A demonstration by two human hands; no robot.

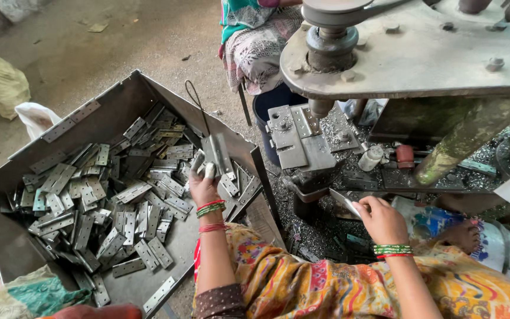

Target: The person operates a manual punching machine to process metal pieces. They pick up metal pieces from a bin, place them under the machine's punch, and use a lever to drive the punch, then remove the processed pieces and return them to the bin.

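Where the patterned orange cloth over the person's lap ends, both forearms reach forward, each wrist ringed with green and red bangles. The left hand (203, 183) is raised over the near right corner of a big sheet-metal bin (119, 97), its fingers closed around a hinge (216, 152). This hinge is a flat, dull grey steel plate, folded shut, long and narrow, with small screw holes along its leaf; it stands nearly upright out of the fist, just above the heap. The right hand (383, 220) is closed on a second hinge piece (345, 202), a bright, flat strip that pokes leftward from the fingers, low beside the base of the press.

Beyond the left hand the bin holds a loose pile of hinges (107, 195), grey and lying at every angle, some open, some folded. Metal shavings (320, 227) litter the floor between bin and machine. Farther on stands the press machine (408, 53), with a heavy grey plate on top and a stepped metal bed (296, 139) under its ram. Behind it sits another person in patterned cloth (255, 41).
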